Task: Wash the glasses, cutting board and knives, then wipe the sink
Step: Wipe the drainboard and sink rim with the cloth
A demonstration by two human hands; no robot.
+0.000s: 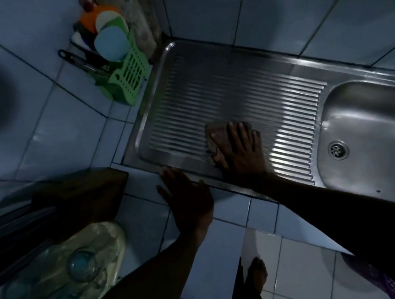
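Observation:
My right hand [239,150] lies flat with spread fingers on a brownish cloth [215,137], pressing it onto the ribbed steel drainboard [221,94] of the sink. The basin [380,136] with its drain [338,150] lies to the right. My left hand [185,195] rests open on the tiled counter at the drainboard's front edge. A dark wooden cutting board [81,193] stands at the left. Upturned glasses [81,264] sit on a pale tray [112,237] at the bottom left.
A green plastic caddy [128,77] with lids and dark-handled utensils [81,61] stands in the back left corner. Tiled walls rise behind the sink. A bare foot [257,271] shows on the floor tiles below, beside a purple basket [382,277].

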